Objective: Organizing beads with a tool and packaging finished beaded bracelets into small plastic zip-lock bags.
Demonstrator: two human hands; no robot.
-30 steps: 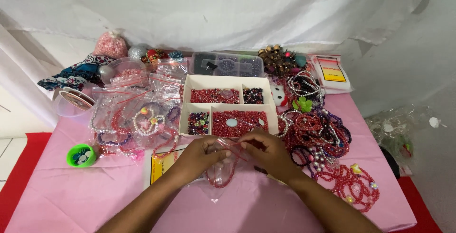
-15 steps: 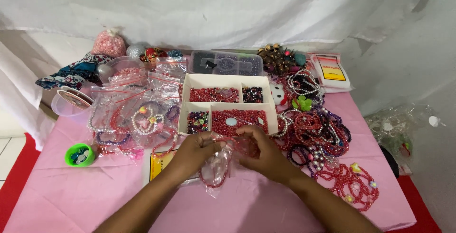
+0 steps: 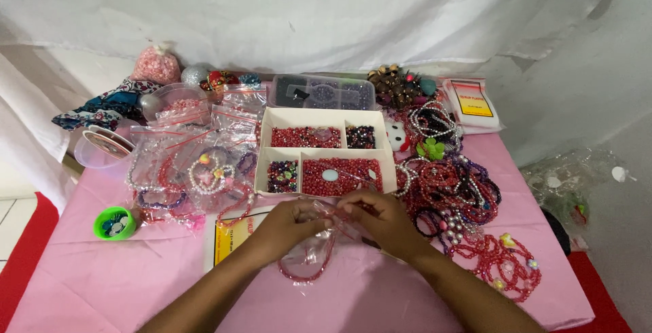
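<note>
**Both hands pinching a small clear bag with a red bead strand**

A worktop (image 3: 136, 285) draped in pink cloth is filling most of the view, with a white sheet hanging behind it. A white divided box (image 3: 324, 121) is sitting near the middle, its compartments holding red and dark beads. To its left a heap of clear zip bags (image 3: 197, 150) with bracelets inside is lying, and to its right a pile of red and purple beaded bracelets (image 3: 451, 187) is spreading toward the edge. A grey plastic organiser case (image 3: 326, 92) is resting behind the box, and a small green cup (image 3: 114, 223) is standing near the left front.

Just in front of the box, the left hand (image 3: 285, 228) and the right hand (image 3: 380, 221) are meeting over a small clear bag (image 3: 314, 234). Each grip is closed down to a narrow pinch, thumb against fingertips, on the bag's upper edge, the two hands nearly touching. A red bead strand (image 3: 309, 272) is hanging in a loop from the bag, drooping below the hands and lying against the pink cloth. A yellow and white card (image 3: 231, 238) is lying flat under the left wrist.
</note>
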